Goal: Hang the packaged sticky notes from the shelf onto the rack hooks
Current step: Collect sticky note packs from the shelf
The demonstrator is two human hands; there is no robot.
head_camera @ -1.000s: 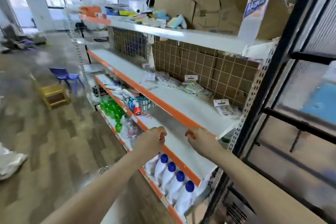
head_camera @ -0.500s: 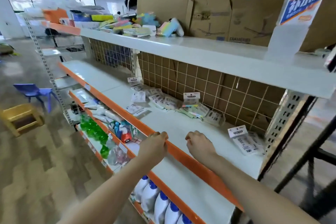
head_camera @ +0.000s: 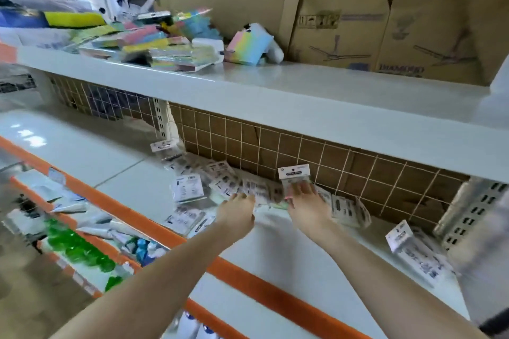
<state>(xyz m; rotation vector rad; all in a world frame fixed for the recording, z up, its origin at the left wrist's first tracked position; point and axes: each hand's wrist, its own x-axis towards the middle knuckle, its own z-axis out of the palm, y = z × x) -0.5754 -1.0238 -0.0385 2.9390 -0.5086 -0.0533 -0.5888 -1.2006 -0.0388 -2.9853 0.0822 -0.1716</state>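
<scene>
Several small white packaged packs lie in a loose pile along the back of the white middle shelf. One pack hangs on the wire grid rack behind them. My right hand reaches in with fingers spread flat on the packs just below the hanging one. To its left, my left hand rests its fingertips on the pile; no pack shows in its grip. Colourful sticky note packs are heaped on the top shelf.
Cardboard boxes stand on the top shelf at the right. More white packs lie at the middle shelf's right end beside a slotted upright. An orange shelf edge runs below my forearms. Green bottles fill the lower shelf.
Both hands have moved from the orange shelf edge forward to the pile of packs at the back. The view has come closer to the shelf.
</scene>
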